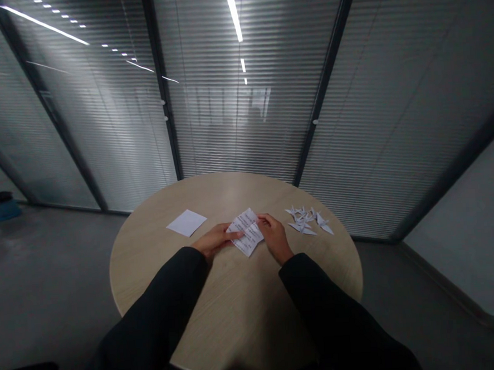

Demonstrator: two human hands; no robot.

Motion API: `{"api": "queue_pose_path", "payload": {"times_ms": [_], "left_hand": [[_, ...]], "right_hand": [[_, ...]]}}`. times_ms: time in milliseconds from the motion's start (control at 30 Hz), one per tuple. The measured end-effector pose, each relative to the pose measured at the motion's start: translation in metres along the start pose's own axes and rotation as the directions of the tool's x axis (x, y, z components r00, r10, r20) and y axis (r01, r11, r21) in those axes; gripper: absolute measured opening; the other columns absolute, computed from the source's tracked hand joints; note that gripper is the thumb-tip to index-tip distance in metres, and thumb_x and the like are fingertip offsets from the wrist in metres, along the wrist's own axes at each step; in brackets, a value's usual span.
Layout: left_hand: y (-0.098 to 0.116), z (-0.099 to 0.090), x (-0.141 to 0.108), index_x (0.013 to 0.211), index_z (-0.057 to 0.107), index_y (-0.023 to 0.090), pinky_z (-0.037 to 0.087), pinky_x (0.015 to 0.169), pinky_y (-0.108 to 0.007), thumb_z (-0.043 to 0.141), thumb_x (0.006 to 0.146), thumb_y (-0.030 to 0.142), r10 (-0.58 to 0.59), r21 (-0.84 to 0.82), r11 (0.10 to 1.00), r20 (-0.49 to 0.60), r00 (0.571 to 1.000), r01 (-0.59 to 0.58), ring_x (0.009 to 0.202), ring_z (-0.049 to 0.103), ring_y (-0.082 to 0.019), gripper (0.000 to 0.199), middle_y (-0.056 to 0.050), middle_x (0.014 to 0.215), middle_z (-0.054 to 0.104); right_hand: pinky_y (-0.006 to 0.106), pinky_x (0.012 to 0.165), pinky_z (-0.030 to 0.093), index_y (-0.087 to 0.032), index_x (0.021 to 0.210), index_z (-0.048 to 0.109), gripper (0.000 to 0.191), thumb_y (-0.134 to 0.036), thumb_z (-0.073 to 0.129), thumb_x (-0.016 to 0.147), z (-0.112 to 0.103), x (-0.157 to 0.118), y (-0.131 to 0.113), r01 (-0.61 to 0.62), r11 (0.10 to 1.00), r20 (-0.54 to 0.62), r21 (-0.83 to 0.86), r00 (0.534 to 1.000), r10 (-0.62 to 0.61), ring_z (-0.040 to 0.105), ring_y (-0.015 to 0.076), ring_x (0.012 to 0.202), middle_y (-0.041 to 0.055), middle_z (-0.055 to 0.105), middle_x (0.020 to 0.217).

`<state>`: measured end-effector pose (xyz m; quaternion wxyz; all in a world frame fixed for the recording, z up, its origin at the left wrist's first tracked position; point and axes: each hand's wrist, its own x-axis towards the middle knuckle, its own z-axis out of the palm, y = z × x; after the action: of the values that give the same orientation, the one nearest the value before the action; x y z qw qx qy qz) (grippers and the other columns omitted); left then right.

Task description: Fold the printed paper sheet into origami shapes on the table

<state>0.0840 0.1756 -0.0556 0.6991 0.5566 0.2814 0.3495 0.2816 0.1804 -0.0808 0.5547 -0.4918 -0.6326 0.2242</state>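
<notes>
A square sheet of printed paper, with lines of text and visible creases, is held above the table between my two hands. My left hand pinches its left corner, thumb on top. At the right edge, my right hand has its fingers closed on the paper, the fingertips partly hidden. To the left on the table lies a flat white sheet of paper. Beyond my right hand sits a cluster of several small folded paper cranes.
The round wooden table reaches close to a glass partition with blinds. A blue bin with a dark rim stands on the floor at far left. A pale wall is to the right.
</notes>
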Motion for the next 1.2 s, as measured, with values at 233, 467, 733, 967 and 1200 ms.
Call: {"api": "queue_pose_path", "payload": {"times_ms": [233, 467, 733, 967, 1200], "left_hand": [[0.007, -0.007, -0.001, 0.104, 0.071, 0.013, 0.047, 0.088, -0.036, 0.075, 0.073, 0.036, 0.034, 0.074, 0.997, -0.039, 0.999, -0.031, 0.092, 0.067, -0.022, 0.039, -0.014, 0.103, 0.072], [-0.005, 0.002, 0.004, 0.083, 0.073, 0.006, 0.051, 0.065, -0.032, 0.082, 0.062, 0.042, -0.014, 0.079, 0.996, -0.194, 0.981, 0.030, 0.064, 0.067, -0.020, 0.042, -0.014, 0.077, 0.074], [-0.007, 0.000, 0.007, 0.084, 0.071, 0.006, 0.054, 0.065, -0.031, 0.077, 0.071, 0.036, 0.033, -0.042, 0.998, -0.275, 0.961, -0.046, 0.064, 0.069, -0.019, 0.033, -0.015, 0.077, 0.074], [-0.006, 0.006, 0.007, 0.084, 0.071, 0.004, 0.053, 0.061, -0.030, 0.074, 0.073, 0.037, 0.067, -0.024, 0.997, -0.317, 0.946, -0.079, 0.061, 0.068, -0.019, 0.035, -0.015, 0.075, 0.074], [-0.004, 0.011, 0.005, 0.087, 0.071, 0.003, 0.054, 0.064, -0.030, 0.069, 0.079, 0.030, 0.037, -0.080, 0.994, -0.350, 0.936, -0.069, 0.059, 0.068, -0.018, 0.028, -0.017, 0.078, 0.074]], "right_hand": [[0.035, 0.085, 0.048, -0.020, 0.093, 0.069, 0.022, -0.024, 0.048, 0.086, -0.002, -0.003, -0.012, 0.236, 0.961, 0.180, -0.146, 0.961, -0.208, 0.063, 0.0203, 0.090, 0.0073, 0.069, 0.094], [0.034, 0.082, 0.051, -0.021, 0.107, 0.066, 0.027, -0.028, 0.059, 0.081, 0.002, -0.006, -0.014, 0.174, 0.981, 0.127, -0.088, 0.979, -0.163, 0.065, 0.0203, 0.091, 0.0077, 0.070, 0.105], [0.029, 0.060, 0.054, -0.019, 0.096, 0.065, 0.027, -0.034, 0.066, 0.073, 0.008, -0.009, -0.016, -0.076, 0.993, 0.028, 0.086, 0.997, 0.073, 0.067, 0.0192, 0.069, 0.0041, 0.071, 0.081], [0.029, 0.063, 0.053, -0.022, 0.091, 0.066, 0.022, -0.034, 0.068, 0.072, 0.006, -0.009, -0.018, -0.051, 0.998, -0.072, 0.039, 0.996, 0.053, 0.065, 0.0186, 0.072, 0.0032, 0.070, 0.081], [0.028, 0.059, 0.053, -0.021, 0.089, 0.069, 0.019, -0.033, 0.066, 0.075, 0.006, -0.011, -0.025, -0.031, 0.999, -0.119, 0.029, 0.992, 0.034, 0.064, 0.0171, 0.065, 0.0026, 0.070, 0.078]]}}
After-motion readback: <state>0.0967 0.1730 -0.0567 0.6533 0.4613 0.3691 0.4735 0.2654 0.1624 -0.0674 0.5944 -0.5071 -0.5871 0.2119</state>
